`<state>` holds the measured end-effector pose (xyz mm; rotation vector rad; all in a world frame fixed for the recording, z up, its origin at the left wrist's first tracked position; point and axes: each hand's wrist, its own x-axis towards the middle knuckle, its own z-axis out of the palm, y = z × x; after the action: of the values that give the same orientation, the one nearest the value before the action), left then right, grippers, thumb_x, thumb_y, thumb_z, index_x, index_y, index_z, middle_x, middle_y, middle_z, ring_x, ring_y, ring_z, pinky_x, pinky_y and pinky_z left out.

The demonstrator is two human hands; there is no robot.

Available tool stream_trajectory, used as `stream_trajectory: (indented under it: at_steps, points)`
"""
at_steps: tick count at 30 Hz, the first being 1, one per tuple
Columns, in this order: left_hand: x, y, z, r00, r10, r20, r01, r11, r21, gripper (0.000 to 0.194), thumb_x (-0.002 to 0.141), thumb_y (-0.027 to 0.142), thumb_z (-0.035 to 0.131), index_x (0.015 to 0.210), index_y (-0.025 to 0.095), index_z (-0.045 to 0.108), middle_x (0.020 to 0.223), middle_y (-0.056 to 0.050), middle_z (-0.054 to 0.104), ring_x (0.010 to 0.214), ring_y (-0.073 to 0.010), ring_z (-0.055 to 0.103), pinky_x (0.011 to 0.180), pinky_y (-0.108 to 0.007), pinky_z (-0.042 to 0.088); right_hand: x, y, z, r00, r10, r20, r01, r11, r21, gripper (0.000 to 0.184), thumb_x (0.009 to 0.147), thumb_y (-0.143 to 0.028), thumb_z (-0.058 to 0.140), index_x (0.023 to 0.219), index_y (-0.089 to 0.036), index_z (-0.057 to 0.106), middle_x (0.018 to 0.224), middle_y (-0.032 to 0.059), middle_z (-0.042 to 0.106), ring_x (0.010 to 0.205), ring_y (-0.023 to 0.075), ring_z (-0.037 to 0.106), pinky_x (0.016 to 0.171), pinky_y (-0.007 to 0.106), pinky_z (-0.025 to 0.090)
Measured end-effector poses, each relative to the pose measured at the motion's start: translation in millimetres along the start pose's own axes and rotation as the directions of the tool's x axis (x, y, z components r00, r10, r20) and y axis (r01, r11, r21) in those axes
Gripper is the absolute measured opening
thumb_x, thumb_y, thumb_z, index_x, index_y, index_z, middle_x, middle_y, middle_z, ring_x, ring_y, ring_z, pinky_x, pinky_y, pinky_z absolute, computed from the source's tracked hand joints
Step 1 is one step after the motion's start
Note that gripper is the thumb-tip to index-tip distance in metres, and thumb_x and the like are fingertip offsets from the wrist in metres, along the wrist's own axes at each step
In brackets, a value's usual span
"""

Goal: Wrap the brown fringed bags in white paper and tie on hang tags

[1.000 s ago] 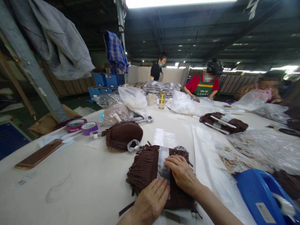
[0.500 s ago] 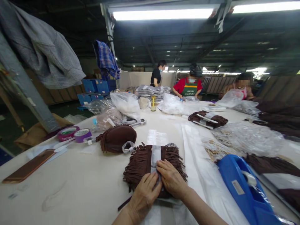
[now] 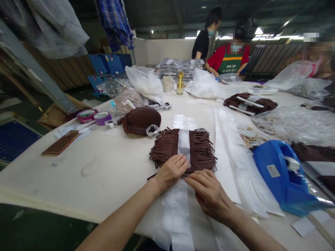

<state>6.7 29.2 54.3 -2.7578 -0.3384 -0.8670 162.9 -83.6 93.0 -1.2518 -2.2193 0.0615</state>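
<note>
A dark brown fringed bag [image 3: 170,148] lies on the table, with a translucent wrapping strip [image 3: 184,141] down its middle. My left hand [image 3: 171,171] lies with flat, outstretched fingers on the strip's near part, pressing it to the bag. At the bag's near edge is my right hand [image 3: 210,191], its fingers bent and closed together; what they pinch, if anything, is hidden. White translucent sheets [image 3: 176,212] run from under the bag to the table's front edge.
A brown rounded bag [image 3: 142,121] sits left of the fringed one. On the right stands a blue tape dispenser [image 3: 272,191] beside plastic film [image 3: 243,167]. Tape rolls [image 3: 102,118] and a phone [image 3: 60,143] lie at the left. Co-workers [image 3: 230,59] work across the table.
My right hand has moved off the strip to the bag's near edge, its fingers now curled. My left hand still lies on the strip. The view has tilted down and turned slightly left.
</note>
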Motion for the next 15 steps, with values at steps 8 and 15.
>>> stream_trajectory:
  at_steps: [8, 15]
  points:
    - [1.2, 0.2, -0.8, 1.0, -0.025, -0.003, 0.024, 0.999, -0.021, 0.032, 0.092, 0.012, 0.028, 0.105, 0.006, 0.057, 0.11, -0.015, 0.062, 0.108, -0.0228, 0.056, 0.091, -0.036, 0.047, -40.8, -12.8, 42.6, 0.903, 0.43, -0.016, -0.405, 0.863, 0.301, 0.03, 0.078, -0.009, 0.048, 0.104, -0.021, 0.058, 0.1, 0.008, 0.062, 0.094, 0.0201, 0.058, 0.081, 0.034, 0.05]
    - [0.1, 0.2, -2.7, 0.998, -0.038, 0.041, 0.04, 0.998, -0.047, 0.031, 0.09, 0.01, 0.031, 0.107, 0.006, 0.056, 0.112, -0.015, 0.061, 0.111, -0.0228, 0.053, 0.093, -0.037, 0.046, -35.2, -13.9, 40.3, 0.888, 0.456, 0.064, -0.441, 0.802, 0.404, 0.027, 0.077, -0.012, 0.05, 0.097, -0.024, 0.064, 0.093, 0.0057, 0.062, 0.089, 0.0204, 0.058, 0.078, 0.036, 0.048]
